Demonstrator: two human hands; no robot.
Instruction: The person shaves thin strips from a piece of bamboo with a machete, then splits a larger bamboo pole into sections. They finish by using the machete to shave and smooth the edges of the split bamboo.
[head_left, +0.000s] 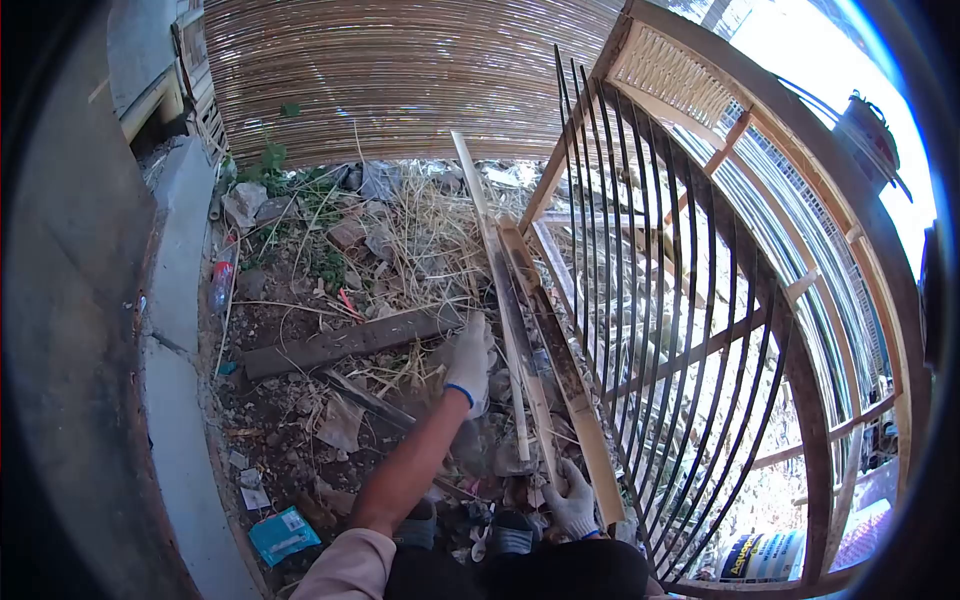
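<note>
My left hand [473, 362], in a pale work glove with a blue cuff, reaches forward over the debris. Its fingers are closed at the right end of a weathered wooden plank [350, 340], partly hiding that end. Low in the view, my right hand [574, 503], gloved as well, has its thumb and fingers around the near end of a long wooden strip [530, 385]. A thinner pale strip [519, 415] lies along its left side. To the right is a longer wooden board [583, 425], dark along part of its length.
A slatted wooden frame with dark bars [690, 370] leans along the right. Bamboo screening [400, 80] closes the back, and a concrete ledge [185, 330] runs along the left. Dry stalks, rubble, a turquoise packet [284, 537] and a plastic bottle [221, 287] litter the ground.
</note>
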